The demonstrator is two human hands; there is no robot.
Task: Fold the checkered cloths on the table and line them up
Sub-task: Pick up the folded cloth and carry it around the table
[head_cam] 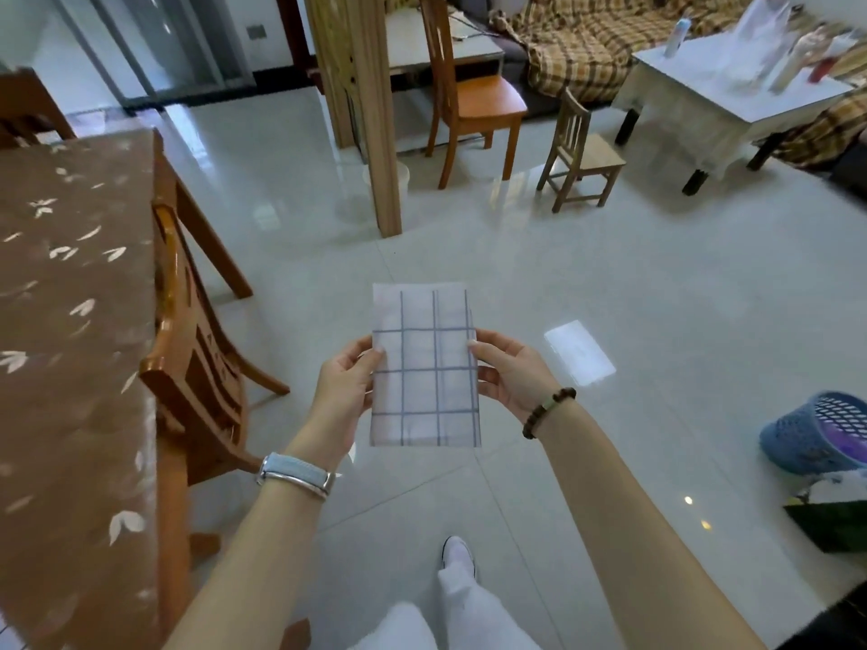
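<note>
The cloth (424, 368), folded into a tall rectangle, is up in the air over the floor (610, 274), held between both grips. The left grip (345, 387) pinches its left edge, thumb on top, and the right grip (513, 375) pinches the right edge, directly opposite. Off to the left is the brown-covered surface (70, 297), with a chair (197, 349) tucked against it. A blue basket (816, 433) lies tipped at far right.

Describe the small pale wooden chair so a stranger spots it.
Find the white low table at the far right. On the tiled floor left of it stands the small pale wooden chair. It is shorter and paler than the orange wooden chair beside it.
</note>
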